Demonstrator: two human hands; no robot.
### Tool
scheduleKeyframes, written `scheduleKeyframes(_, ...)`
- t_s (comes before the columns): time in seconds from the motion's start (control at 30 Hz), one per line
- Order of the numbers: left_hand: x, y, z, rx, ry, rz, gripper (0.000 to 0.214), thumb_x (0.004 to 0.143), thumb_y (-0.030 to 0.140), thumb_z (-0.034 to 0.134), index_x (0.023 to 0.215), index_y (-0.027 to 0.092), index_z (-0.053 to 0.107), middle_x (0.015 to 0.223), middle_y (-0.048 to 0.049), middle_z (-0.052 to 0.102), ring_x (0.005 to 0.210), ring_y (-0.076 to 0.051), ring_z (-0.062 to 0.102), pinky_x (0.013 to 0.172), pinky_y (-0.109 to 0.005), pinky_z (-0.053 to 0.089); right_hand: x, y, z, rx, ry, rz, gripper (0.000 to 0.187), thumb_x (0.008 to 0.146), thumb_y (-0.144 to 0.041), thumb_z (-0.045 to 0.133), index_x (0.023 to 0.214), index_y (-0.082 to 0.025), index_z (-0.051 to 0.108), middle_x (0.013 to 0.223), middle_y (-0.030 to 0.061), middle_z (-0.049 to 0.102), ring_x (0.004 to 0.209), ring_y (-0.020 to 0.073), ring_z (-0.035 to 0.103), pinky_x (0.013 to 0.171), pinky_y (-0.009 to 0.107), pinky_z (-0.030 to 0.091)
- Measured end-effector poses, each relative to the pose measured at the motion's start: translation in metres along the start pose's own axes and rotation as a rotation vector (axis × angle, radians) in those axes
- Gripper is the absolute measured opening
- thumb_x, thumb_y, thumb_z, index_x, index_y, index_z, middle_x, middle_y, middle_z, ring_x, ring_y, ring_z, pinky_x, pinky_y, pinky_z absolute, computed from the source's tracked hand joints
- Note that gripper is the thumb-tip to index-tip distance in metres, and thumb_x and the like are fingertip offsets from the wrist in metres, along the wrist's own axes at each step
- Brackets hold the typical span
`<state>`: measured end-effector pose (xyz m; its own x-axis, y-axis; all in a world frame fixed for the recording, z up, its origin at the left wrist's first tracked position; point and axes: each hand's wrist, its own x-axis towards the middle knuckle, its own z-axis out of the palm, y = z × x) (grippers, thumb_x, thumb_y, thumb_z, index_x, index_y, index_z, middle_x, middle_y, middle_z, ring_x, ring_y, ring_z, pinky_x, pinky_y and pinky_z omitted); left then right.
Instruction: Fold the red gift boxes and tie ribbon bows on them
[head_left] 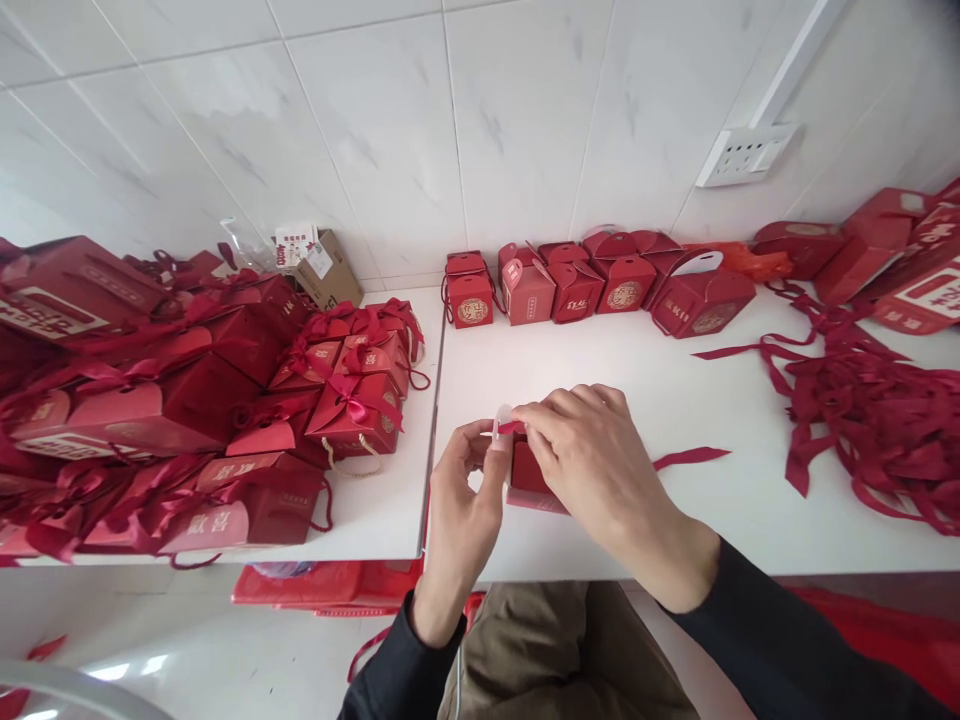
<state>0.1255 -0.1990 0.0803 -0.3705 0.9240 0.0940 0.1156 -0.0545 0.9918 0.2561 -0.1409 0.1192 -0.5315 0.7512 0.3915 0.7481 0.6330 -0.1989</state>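
Note:
A small red gift box (531, 485) sits on the white table in front of me, partly covered by my hands. My left hand (466, 500) pinches the box's flap (501, 418), whose pale inner side faces me. My right hand (596, 465) is closed on a red ribbon (513, 427) at the flap, thumb and forefinger together. Beyond the right hand, the ribbon's other tail (694, 457) appears to lie on the tabletop. How the ribbon runs under the right hand is hidden.
Boxes with ribbon bows (352, 405) are piled on the left table. A row of red boxes (574, 285) stands along the tiled wall. To the right lies a heap of loose ribbons (885, 430), with larger red boxes (919, 270) behind. A socket (748, 155) is on the wall.

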Motion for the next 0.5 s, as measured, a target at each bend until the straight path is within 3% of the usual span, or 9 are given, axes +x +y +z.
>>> scheduleKeyframes(0.17, 0.012, -0.008, -0.004, -0.07, 0.033, -0.04, 0.03, 0.095, 0.045, 0.059, 0.081, 0.018, 0.061, 0.07, 0.0003, 0.059, 0.067, -0.014, 0.054, 0.069, -0.026, 0.045, -0.001, -0.001, -0.002, 0.127, -0.034, -0.039, 0.031, 0.096, -0.008, 0.054, 0.111, -0.026, 0.074, 0.091, 0.0048, 0.073, 0.088, 0.0248, 0.062, 0.095, 0.045, 0.038)
scheduleKeyframes(0.27, 0.017, -0.011, -0.009, -0.151, 0.006, -0.071, 0.029, 0.093, 0.043, 0.062, 0.078, 0.019, 0.059, 0.069, 0.0015, 0.058, 0.066, -0.012, 0.054, 0.069, -0.025, 0.045, -0.006, 0.01, -0.02, 0.337, -0.009, -0.015, 0.031, 0.097, -0.015, 0.057, 0.122, -0.028, 0.07, 0.115, 0.0052, 0.072, 0.107, 0.0254, 0.063, 0.103, 0.045, 0.041)
scheduleKeyframes(0.33, 0.018, -0.012, -0.014, -0.212, 0.022, -0.09, 0.026, 0.092, 0.041, 0.064, 0.08, 0.019, 0.061, 0.069, 0.0021, 0.06, 0.066, -0.012, 0.056, 0.069, -0.024, 0.046, -0.019, 0.029, -0.034, 0.515, 0.047, 0.152, 0.028, 0.099, -0.025, 0.06, 0.125, -0.029, 0.069, 0.127, 0.0044, 0.069, 0.118, 0.0247, 0.062, 0.103, 0.042, 0.045)
scheduleKeyframes(0.4, 0.018, -0.012, -0.021, -0.25, 0.087, -0.108, 0.022, 0.089, 0.038, 0.068, 0.08, 0.019, 0.062, 0.069, 0.0019, 0.064, 0.065, -0.012, 0.059, 0.07, -0.025, 0.048, -0.048, 0.056, -0.044, 0.645, 0.157, 0.419, 0.025, 0.098, -0.034, 0.061, 0.121, -0.03, 0.07, 0.125, 0.0042, 0.07, 0.116, 0.0248, 0.064, 0.101, 0.041, 0.049)
scheduleKeyframes(0.43, 0.019, -0.013, -0.025, -0.254, 0.129, -0.114, 0.02, 0.088, 0.036, 0.069, 0.079, 0.019, 0.063, 0.068, 0.0015, 0.065, 0.065, -0.013, 0.061, 0.07, -0.025, 0.049, -0.069, 0.071, -0.047, 0.69, 0.254, 0.581, 0.023, 0.097, -0.037, 0.062, 0.118, -0.029, 0.071, 0.121, 0.0051, 0.071, 0.115, 0.0257, 0.065, 0.101, 0.042, 0.05)
scheduleKeyframes(0.5, 0.02, -0.016, -0.032, -0.256, 0.203, -0.126, 0.018, 0.086, 0.033, 0.07, 0.076, 0.019, 0.063, 0.066, 0.0009, 0.067, 0.064, -0.014, 0.063, 0.07, -0.027, 0.052, -0.123, 0.099, -0.047, 0.608, 0.405, 0.765, 0.031, 0.099, -0.043, 0.058, 0.125, -0.027, 0.065, 0.118, 0.0103, 0.07, 0.115, 0.0297, 0.065, 0.101, 0.049, 0.05)
